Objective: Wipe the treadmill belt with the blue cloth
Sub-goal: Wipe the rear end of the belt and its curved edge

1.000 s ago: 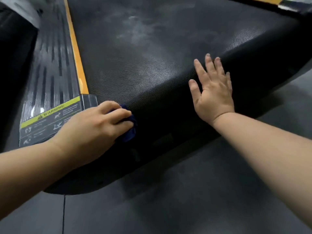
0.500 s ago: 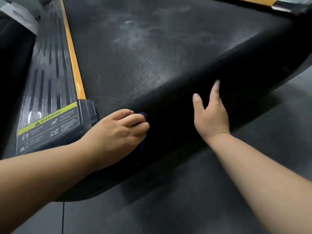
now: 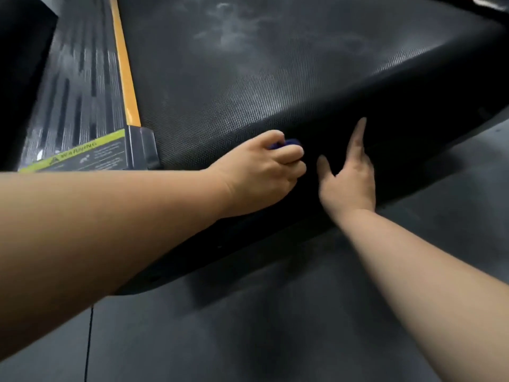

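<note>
- Left hand: fingers curled around blue cloth, mid-frame, at the rounded end of the treadmill belt.
- Right hand: fingers straight, resting on belt end, just beside.
- Dusty smudges, upper belt.

Dim light is falling from above, laying a pale sheen on the treadmill belt. Its near curve is lying in black shadow. Motion blur is smearing the side rail, and wide-angle distortion is bending the edges
</note>
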`<state>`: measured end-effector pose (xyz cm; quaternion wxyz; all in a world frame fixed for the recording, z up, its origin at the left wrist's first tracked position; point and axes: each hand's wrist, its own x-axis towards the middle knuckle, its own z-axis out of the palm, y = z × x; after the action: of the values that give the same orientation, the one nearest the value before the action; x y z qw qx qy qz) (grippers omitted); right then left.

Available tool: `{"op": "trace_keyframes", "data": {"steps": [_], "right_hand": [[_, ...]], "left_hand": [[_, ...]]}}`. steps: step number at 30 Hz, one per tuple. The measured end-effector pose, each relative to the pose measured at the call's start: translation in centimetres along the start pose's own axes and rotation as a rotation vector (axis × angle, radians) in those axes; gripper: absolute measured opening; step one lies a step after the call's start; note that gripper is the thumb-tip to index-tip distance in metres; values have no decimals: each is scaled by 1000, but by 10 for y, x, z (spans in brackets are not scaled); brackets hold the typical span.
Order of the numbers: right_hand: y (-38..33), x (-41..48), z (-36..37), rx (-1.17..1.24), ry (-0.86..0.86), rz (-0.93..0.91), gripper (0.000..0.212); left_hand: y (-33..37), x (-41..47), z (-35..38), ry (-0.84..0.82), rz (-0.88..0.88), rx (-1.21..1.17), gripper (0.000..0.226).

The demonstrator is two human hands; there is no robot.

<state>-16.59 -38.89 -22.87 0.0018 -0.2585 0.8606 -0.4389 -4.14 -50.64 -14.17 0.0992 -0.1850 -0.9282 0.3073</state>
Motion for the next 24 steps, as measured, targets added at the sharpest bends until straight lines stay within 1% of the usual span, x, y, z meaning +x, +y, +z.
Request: {"op": "trace_keyframes", "data": {"steps": [2,5,7,9,10,11,12,13,14,15,16,17,18,20,22,23,24], "right_hand": [[0,1,1,5,-15,20,88],[-8,0,-3,12,-78,103,92],[-11,-1,-9,9,-97,118,90],[-16,-5,-17,4,-53,122,79],[-19,-9,-16,34,-27,123,66],[-20,-16,-13,113,-30,149,49],[-25,-25,-8,269,-81,234,31],[-35,-34,-5,527,-199,365,24],[-46,-45,-2,821,-378,529,28],[-55,-54,-1,1059,-566,687,35],[-61,-60,-1,1239,-712,790,42],[-65,-63,-2,1376,-801,847,45],[-69,-65,-4,1466,-854,854,45],[-73,-68,-6,1564,-878,817,36],[-73,-67,-4,1499,-822,764,31],[-73,-65,0,1455,-734,742,29],[-73,-62,4,1402,-601,729,28]], "left_hand": [[1,-17,-3,-65,46,6,33],[3,-47,-8,-192,90,-24,35],[2,-64,-12,-204,88,-45,35],[2,-70,-22,-179,29,-100,32],[2,-69,-27,-178,-20,-156,30],[3,-66,-33,-178,-79,-239,27],[4,-62,-37,-172,-160,-331,24],[2,-58,-41,-143,-261,-402,24],[1,-55,-43,-103,-359,-440,28],[0,-53,-41,-70,-434,-445,33],[1,-53,-39,-61,-479,-436,37],[2,-53,-36,-79,-504,-448,41],[4,-54,-35,-107,-520,-499,43],[8,-58,-35,-134,-555,-657,45],[4,-65,-39,-120,-599,-749,40],[-1,-68,-41,-107,-612,-737,39],[-8,-72,-42,-94,-621,-689,39]]}}
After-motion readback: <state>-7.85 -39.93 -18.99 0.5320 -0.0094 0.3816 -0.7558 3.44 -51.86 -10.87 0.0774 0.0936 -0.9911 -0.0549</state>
